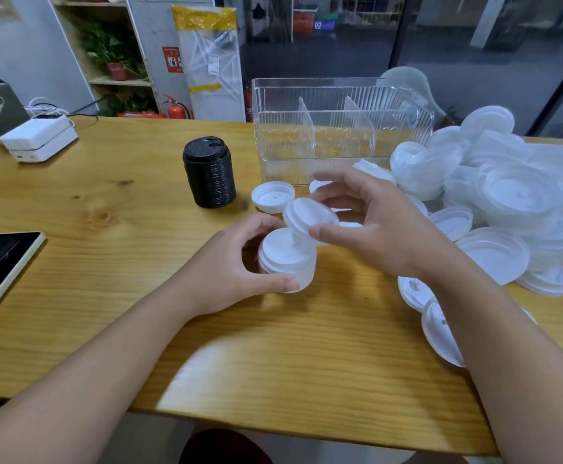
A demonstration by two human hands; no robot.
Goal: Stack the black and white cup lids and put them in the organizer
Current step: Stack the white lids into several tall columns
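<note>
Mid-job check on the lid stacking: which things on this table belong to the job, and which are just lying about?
Job: the white stack gripped by the left hand; the single white lid pinched by the right hand; the black stack; the loose white lids; the clear organizer.

Lying about: the phone; the white box.
</note>
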